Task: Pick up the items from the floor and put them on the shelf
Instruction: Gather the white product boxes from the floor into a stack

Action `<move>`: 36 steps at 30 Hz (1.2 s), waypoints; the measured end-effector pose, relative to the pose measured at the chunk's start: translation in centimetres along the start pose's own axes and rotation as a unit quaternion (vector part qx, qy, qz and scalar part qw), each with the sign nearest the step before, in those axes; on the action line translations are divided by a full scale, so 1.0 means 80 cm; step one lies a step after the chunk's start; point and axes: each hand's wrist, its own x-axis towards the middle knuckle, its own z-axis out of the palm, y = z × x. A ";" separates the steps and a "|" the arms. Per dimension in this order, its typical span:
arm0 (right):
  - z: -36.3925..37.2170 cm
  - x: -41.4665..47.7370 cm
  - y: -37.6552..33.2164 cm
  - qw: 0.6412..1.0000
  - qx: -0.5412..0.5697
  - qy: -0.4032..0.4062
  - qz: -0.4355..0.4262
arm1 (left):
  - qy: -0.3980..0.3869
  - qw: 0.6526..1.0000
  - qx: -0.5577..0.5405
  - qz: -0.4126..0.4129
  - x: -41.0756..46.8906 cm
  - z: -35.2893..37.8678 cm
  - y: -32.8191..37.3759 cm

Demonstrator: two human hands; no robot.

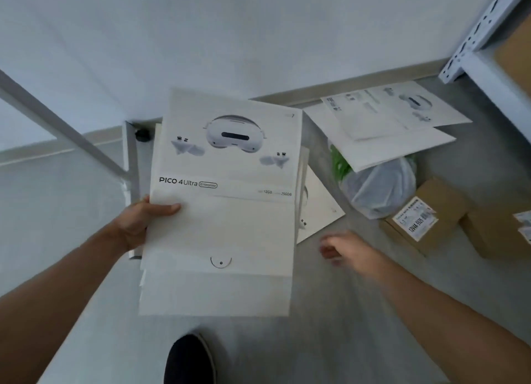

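Note:
My left hand (138, 225) grips the left edge of a stack of flat white printed sleeves (224, 211) showing a headset and the words PICO 4 Ultra, held above the floor. My right hand (344, 250) hovers blurred to the right of the stack, fingers loosely curled, holding nothing. Another white sleeve (319, 214) lies on the floor under the stack's right side. More white sleeves (385, 125) lie at the back right against the wall. The white metal shelf (482, 61) stands at the upper right.
A clear plastic bag (379, 188) with something green lies under the far sleeves. Brown cardboard boxes (431, 219) with labels sit on the grey floor at right. A grey metal frame leg (129, 165) stands left of the stack. My dark shoe (188, 360) is below.

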 end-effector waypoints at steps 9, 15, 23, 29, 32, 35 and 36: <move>0.107 0.102 -0.061 0.949 0.071 0.280 0.123 | 0.041 0.999 0.025 0.002 0.064 -0.075 0.048; 0.139 0.108 -0.099 0.922 0.113 0.348 0.128 | 0.040 0.999 0.022 -0.021 0.101 -0.097 0.036; 0.108 0.085 -0.077 0.889 0.348 0.295 -0.042 | 0.029 0.999 0.013 -0.036 0.116 -0.111 0.027; -0.004 0.017 -0.034 0.853 0.393 0.299 -0.170 | 0.019 0.998 0.022 -0.048 0.120 -0.095 0.012; -0.011 -0.027 -0.007 0.898 0.311 0.249 -0.187 | 0.019 0.997 0.026 -0.065 0.125 -0.073 -0.009; -0.029 -0.076 0.008 0.902 0.234 0.295 -0.210 | 0.002 0.996 0.017 -0.087 0.124 -0.054 -0.022; -0.046 -0.101 0.007 0.895 0.208 0.326 -0.222 | -0.003 0.996 0.011 -0.088 0.124 -0.053 -0.023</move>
